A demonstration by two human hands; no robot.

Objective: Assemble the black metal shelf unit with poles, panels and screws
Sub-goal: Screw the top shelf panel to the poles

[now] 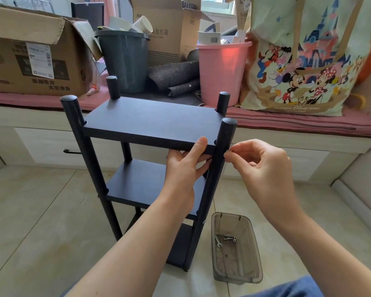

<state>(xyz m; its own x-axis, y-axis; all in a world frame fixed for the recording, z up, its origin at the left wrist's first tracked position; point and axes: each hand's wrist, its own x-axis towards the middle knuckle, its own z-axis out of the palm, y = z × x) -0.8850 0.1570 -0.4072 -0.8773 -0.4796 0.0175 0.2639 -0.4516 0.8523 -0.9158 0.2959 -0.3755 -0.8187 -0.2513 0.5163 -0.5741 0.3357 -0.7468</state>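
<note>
One black metal shelf unit (150, 159) is shown standing upright on the tiled floor (41, 211), made up of four round poles and three flat panels. Counted from the left, the poles are the near-left pole (81, 151), the far-left pole (113, 86), the far-right pole (222, 101) and the near-right pole (216, 174); each is capped at the top. The top panel (150, 121) is matte and unmarked, with notched corners seated against the poles; the middle panel (141, 185) and the bottom panel (179, 247) are seen below the left hand (186, 168). The left hand grips the near edge of the top panel, thumb laid on top and fingers curled beneath. Just right of it, across the near-right pole, the right hand (259, 166) pinches a small screw (228, 151) against that pole between thumb and forefinger. Below the right hand, one clear plastic tray (236, 273) is seen on the floor, holding a small wrench (218, 242) and a few loose screws (230, 237).
</note>
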